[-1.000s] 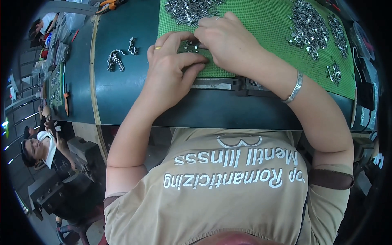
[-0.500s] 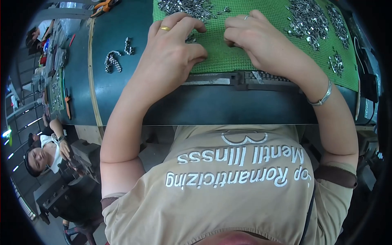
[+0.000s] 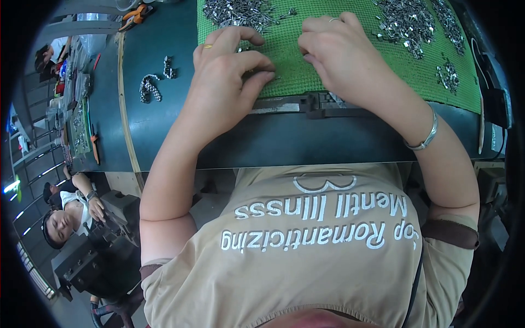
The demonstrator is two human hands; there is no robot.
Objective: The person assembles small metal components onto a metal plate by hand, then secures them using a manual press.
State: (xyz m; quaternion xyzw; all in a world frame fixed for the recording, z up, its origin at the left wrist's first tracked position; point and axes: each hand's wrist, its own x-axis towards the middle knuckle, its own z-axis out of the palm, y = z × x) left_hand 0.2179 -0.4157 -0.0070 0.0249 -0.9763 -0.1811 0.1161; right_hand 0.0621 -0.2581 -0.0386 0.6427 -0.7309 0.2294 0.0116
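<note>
My left hand [image 3: 227, 74] is over the left part of a green textured mat [image 3: 290, 60], its thumb and a finger closed in a pinch while another finger curls above. Whatever sits in that pinch is too small to make out. A few metal bits [image 3: 244, 48] show between its fingers. To the right, my right hand [image 3: 339, 49] is closed, fingertips bent down and pressed together; what they hold, if anything, is hidden. Just below both hands, a dark slotted metal bar [image 3: 314, 105] lies along the mat's near edge, partly covered by my right forearm.
Piles of small shiny metal parts lie on the mat at the far left [image 3: 240, 12], far right [image 3: 407, 24] and right [image 3: 448, 76]. Two short metal chains [image 3: 149, 88] rest on the dark table [image 3: 164, 126]. Orange-handled pliers [image 3: 135, 17] lie far left; a person [image 3: 68, 218] sits beyond.
The thumb and finger of my left hand have come together from a wider spread. My right hand stays closed, shifted slightly. The whole view has moved a little.
</note>
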